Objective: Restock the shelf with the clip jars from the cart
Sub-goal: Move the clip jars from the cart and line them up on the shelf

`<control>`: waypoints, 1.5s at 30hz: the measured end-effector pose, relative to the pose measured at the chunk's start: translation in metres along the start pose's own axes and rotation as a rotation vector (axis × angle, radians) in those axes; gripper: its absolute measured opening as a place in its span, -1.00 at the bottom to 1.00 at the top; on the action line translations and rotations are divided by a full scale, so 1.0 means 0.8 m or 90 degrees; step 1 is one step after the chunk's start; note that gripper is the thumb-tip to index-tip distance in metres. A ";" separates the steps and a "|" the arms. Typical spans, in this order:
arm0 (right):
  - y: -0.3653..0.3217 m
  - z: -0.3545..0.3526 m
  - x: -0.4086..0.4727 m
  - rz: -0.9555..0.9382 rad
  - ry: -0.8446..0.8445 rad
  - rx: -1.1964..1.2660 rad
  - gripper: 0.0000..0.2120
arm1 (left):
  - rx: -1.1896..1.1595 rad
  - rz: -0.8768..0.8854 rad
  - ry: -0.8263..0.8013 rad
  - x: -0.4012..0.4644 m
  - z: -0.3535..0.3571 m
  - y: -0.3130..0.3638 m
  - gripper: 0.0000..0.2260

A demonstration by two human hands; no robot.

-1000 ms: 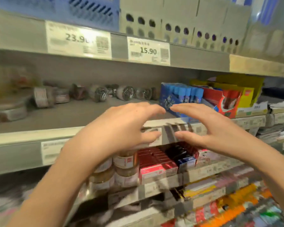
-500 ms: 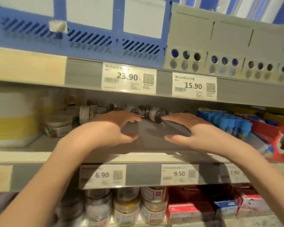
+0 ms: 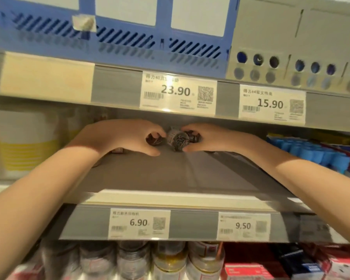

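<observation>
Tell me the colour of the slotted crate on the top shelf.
Blue. The crate has dark diagonal slots and pale panels, clearest in the head view.

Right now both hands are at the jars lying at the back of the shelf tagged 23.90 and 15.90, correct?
Not quite. In the head view the left hand and right hand reach the jars on the shelf tagged 6.90 and 9.50; 23.90 and 15.90 hang above.

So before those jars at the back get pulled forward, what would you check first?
1. Left hand curled around a lying jar: ok.
2. Right hand on the jar with dark clips: ok.
3. Grip firm on both: cannot tell.
4. Bare shelf in front to slide along: ok.
5. Jars upright: not ok, they lie on their sides.
</observation>
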State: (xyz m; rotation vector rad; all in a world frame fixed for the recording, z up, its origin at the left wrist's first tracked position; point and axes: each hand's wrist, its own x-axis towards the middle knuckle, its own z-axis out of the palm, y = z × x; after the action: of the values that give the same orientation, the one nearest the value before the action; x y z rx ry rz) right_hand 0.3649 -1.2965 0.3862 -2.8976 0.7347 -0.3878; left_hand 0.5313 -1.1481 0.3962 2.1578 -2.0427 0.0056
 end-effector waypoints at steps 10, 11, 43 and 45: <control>0.021 0.036 0.059 -0.013 -0.032 0.016 -0.10 | -0.074 0.014 0.010 0.027 0.011 -0.040 -0.53; 0.021 0.039 0.060 -0.005 -0.032 0.015 -0.11 | -0.092 0.020 0.014 0.026 0.013 -0.039 -0.54; 0.031 -0.004 -0.036 0.041 -0.035 0.149 -0.22 | -0.318 0.124 -0.057 0.032 0.031 -0.017 -0.56; 0.051 -0.011 -0.025 0.068 -0.008 0.101 -0.20 | -0.336 0.133 -0.048 0.030 0.029 -0.018 -0.56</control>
State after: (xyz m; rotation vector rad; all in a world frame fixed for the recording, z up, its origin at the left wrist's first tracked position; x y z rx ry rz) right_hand 0.3271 -1.3232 0.3824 -2.6970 0.8135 -0.3968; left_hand 0.5446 -1.1743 0.3747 1.6424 -2.0083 -0.5321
